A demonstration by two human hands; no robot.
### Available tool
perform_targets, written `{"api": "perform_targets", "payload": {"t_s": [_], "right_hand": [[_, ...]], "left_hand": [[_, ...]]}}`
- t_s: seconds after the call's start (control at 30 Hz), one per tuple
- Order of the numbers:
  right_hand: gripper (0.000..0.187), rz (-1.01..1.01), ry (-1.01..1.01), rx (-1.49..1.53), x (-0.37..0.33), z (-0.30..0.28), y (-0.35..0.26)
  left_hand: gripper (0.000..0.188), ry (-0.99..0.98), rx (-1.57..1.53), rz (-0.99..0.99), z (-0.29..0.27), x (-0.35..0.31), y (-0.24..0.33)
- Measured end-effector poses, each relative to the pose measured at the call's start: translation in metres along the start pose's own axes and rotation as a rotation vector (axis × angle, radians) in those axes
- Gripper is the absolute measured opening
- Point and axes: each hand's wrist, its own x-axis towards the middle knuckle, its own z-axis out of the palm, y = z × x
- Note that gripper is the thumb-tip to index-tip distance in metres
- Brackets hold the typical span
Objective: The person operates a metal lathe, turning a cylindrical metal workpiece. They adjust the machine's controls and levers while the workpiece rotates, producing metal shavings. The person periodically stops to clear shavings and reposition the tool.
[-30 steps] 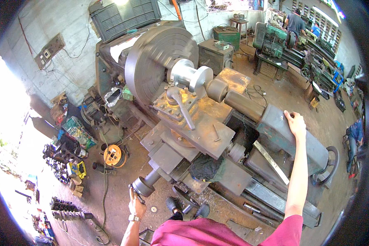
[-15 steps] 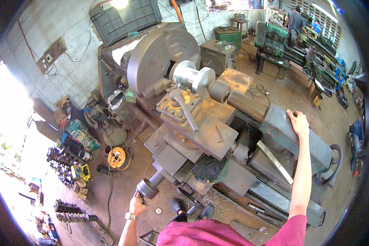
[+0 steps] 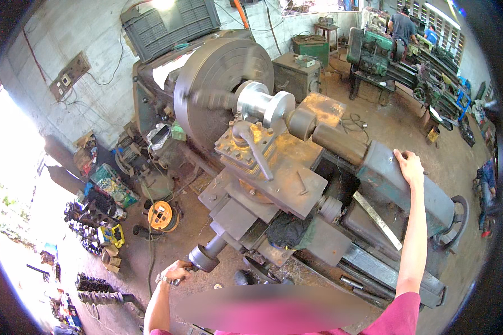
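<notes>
My left hand (image 3: pixel 177 271) is closed around the small handle of a lathe's crank wheel (image 3: pixel 204 258), at the lower left. My right hand (image 3: pixel 409 166) rests on top of the grey tailstock (image 3: pixel 394 162), its fingers spread over the housing. A shiny stepped metal cylinder (image 3: pixel 262 106) sits between the large chuck (image 3: pixel 207 84) and the tailstock's centre (image 3: pixel 300 124). The chuck's jaws are smeared by motion. In front of the workpiece stands the tool post (image 3: pixel 245 139) with its long lever. What touches the workpiece behind the post is hidden.
A hex key (image 3: pixel 302 183) and a black cloth (image 3: pixel 288 230) lie on the carriage. A flat metal bar (image 3: pixel 377 219) leans beside the tailstock. On the floor at left are an orange cable reel (image 3: pixel 163 216) and dark machine parts. Two people (image 3: pixel 402 27) stand by a green lathe (image 3: pixel 369 50).
My left hand has swung left and slightly up with the crank handle, and the wrist has turned. The chuck's blurred jaws have shifted round. My right hand keeps its place on the tailstock.
</notes>
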Motion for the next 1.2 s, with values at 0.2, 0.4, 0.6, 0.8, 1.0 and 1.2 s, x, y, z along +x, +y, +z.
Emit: {"api": "perform_targets", "payload": {"t_s": [0.2,0.4,0.6,0.8,1.0,1.2], "right_hand": [[0.064,-0.010,0.088,-0.011,-0.001,0.002,0.001],[0.064,0.019,0.029,-0.002,0.002,0.002,0.001],[0.063,-0.003,0.066,-0.011,0.004,0.005,0.005],[0.064,0.009,0.003,-0.004,0.001,0.000,0.001],[0.066,0.033,0.020,-0.010,0.002,0.003,0.003],[0.067,0.050,0.018,-0.026,0.007,0.005,0.007]], "left_hand": [[0.048,0.003,-0.019,0.042,-0.003,-0.001,0.004],[0.048,0.137,0.076,0.032,0.007,-0.011,0.014],[0.045,0.262,0.198,0.050,0.013,-0.009,0.017],[0.044,-0.006,0.111,-0.030,-0.022,0.008,0.006],[0.047,0.204,0.187,0.076,-0.011,0.022,-0.013],[0.026,0.919,0.408,0.209,0.033,0.012,0.000]]}}
